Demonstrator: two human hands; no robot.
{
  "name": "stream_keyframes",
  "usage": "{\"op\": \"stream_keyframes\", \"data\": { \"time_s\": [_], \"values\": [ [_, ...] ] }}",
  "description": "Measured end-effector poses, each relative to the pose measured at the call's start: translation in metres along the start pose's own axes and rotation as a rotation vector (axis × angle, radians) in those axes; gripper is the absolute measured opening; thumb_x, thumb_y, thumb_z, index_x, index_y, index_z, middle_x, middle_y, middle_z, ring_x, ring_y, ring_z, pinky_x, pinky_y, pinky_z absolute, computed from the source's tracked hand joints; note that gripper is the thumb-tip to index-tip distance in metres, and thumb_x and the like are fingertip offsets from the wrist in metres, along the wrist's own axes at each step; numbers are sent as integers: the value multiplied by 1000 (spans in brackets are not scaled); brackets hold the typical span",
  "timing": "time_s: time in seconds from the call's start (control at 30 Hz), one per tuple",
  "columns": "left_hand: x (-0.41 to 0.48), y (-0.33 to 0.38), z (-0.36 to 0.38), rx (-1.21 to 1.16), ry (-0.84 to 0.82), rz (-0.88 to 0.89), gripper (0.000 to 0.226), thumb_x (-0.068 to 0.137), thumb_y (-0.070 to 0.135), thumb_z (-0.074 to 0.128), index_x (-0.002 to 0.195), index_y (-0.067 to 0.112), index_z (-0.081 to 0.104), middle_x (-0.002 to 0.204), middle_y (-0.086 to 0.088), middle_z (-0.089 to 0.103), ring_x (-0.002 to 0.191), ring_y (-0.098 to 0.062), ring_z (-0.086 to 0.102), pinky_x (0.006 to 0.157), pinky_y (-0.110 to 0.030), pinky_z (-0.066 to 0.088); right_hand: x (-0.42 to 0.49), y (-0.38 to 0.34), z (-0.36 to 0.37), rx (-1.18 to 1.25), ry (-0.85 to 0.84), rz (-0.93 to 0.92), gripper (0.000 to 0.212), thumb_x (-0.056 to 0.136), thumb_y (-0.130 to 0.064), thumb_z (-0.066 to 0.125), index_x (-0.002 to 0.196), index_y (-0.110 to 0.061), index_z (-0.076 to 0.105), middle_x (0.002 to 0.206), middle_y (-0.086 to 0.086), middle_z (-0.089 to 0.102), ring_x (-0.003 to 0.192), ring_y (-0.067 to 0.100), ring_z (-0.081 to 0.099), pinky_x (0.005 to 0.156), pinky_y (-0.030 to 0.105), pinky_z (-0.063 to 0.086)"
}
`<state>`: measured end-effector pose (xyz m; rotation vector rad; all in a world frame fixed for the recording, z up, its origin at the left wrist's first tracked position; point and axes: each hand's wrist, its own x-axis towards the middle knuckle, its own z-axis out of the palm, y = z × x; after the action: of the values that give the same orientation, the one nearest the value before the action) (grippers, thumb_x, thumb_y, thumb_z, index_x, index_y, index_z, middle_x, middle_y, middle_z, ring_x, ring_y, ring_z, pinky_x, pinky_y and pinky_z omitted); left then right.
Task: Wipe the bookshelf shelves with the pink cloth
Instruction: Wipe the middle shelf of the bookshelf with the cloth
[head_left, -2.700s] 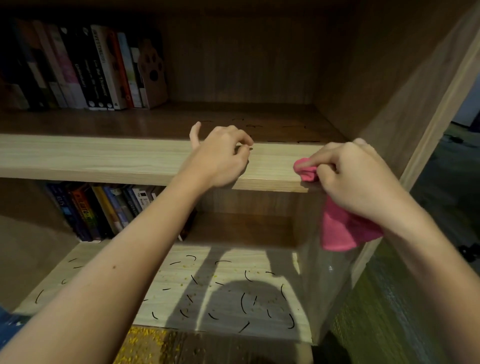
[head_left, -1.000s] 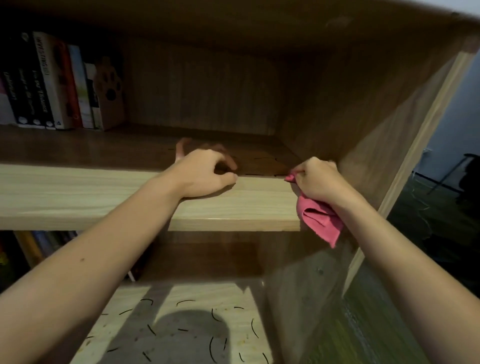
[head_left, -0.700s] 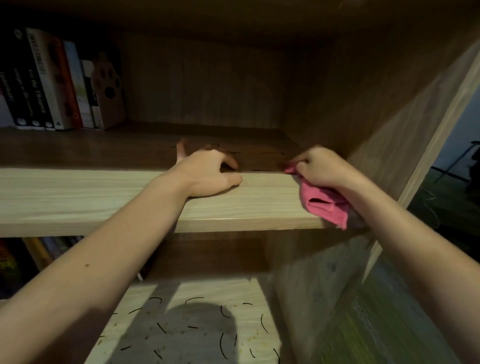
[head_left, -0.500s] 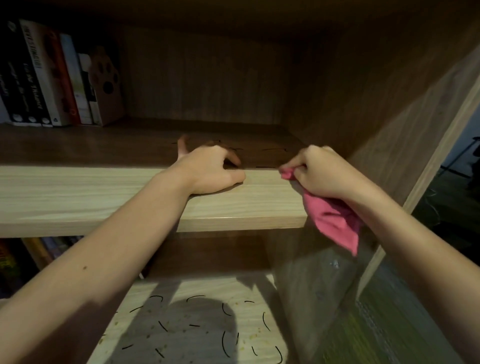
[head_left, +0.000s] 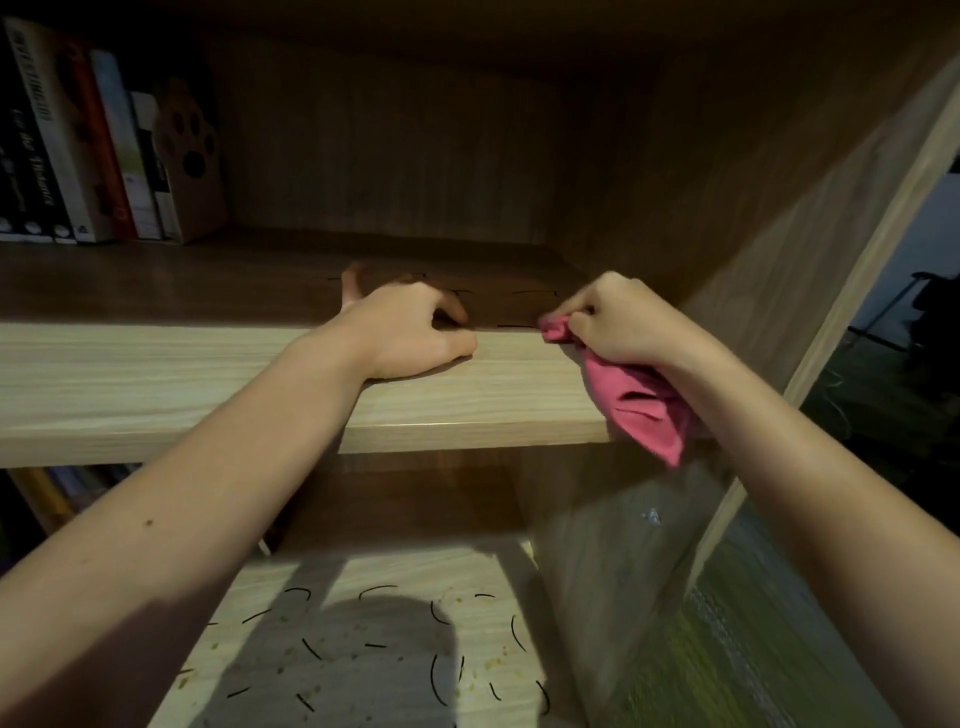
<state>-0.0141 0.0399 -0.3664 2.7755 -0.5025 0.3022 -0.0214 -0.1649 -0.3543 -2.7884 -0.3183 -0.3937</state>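
My right hand (head_left: 618, 325) grips the pink cloth (head_left: 636, 402) at the right end of the upper shelf (head_left: 156, 384); a corner of the cloth touches the shelf's front edge and the rest hangs below my wrist. Resting on that front edge, a little to the left, is my left hand (head_left: 410, 332) with curled fingers and nothing visible in it. Thin black hair-like strands (head_left: 535, 292) lie on the dark shelf top between and behind my hands. The lower shelf (head_left: 260, 597) carries several black strands (head_left: 441, 670) and pale crumbs.
Several upright books (head_left: 62, 150) and a wooden paw-print bookend (head_left: 189, 156) stand at the upper shelf's left. The bookcase's right side panel (head_left: 810, 218) rises just beyond my right hand. More books (head_left: 62, 483) show under the upper shelf at left. Green flooring (head_left: 727, 649) lies at lower right.
My right hand has brought the cloth up from below the shelf edge to its right front corner and shifted slightly along it. My left hand has stayed on the shelf edge.
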Motion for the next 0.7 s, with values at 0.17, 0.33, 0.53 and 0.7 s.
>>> {"op": "stream_keyframes", "data": {
  "time_s": [0.17,0.33,0.53,0.7],
  "values": [
    [-3,2,-1,-10,5,-1,31,91,46,48,119,35,57,137,8,48,137,-18,28,112,-51,-12,4,-10,14,-16,0,35,32,95,-10,43,117,-16,65,115,1,65,81,10,59,82,27,48],
    [-4,3,-2,-36,-8,0,32,91,44,49,120,33,57,134,6,50,136,-18,29,111,-52,-13,-11,-5,-4,34,9,17,33,94,-6,42,110,-14,70,102,-2,70,70,0,59,62,7,42],
    [-3,2,-3,-43,-35,17,35,92,43,46,124,31,54,131,2,52,134,-21,32,111,-52,-13,6,-17,7,-62,-27,71,33,96,-8,40,120,-11,63,114,5,65,75,7,57,66,14,43],
    [-1,5,-1,0,-22,29,38,92,42,44,127,29,52,125,1,55,133,-21,34,111,-52,-12,-13,-8,0,51,1,28,34,96,-7,41,114,-17,68,108,-5,63,79,8,60,73,13,45]
  ]
}}
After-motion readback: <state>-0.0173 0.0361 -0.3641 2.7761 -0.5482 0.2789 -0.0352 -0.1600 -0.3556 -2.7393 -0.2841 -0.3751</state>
